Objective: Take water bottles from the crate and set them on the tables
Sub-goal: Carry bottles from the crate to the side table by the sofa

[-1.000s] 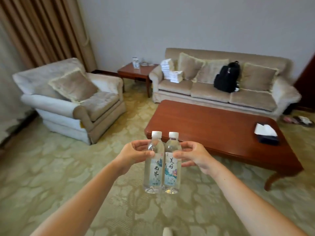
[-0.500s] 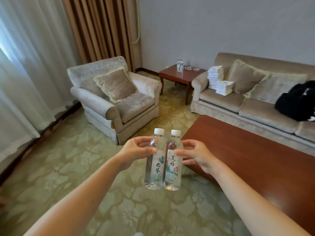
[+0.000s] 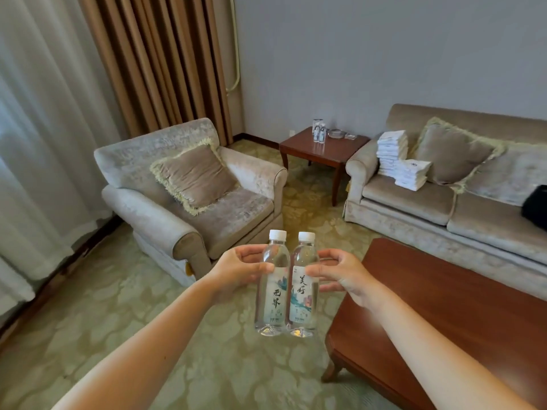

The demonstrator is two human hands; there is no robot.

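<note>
Holding two bottles upright in the air, sides touching, above the carpet (image 3: 118, 321): your left hand (image 3: 236, 272) has its grip wrapped around the left bottle (image 3: 272, 294) near the shoulder, and your right hand (image 3: 340, 273) grips the right bottle (image 3: 303, 294) likewise (both caps white). Long wooden tabletop (image 3: 444, 306) lies just right of them. Two more bottles (image 3: 319, 133) stand on the small corner tabletop (image 3: 313, 152), between armchair (image 3: 154, 220) and sofa (image 3: 414, 199).

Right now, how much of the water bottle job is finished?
Done: two bottles stand on the small side table. In hand: left hand grips left bottle, right hand grips right bottle. Left: both need setting down; the visible coffee table holds none.
</note>
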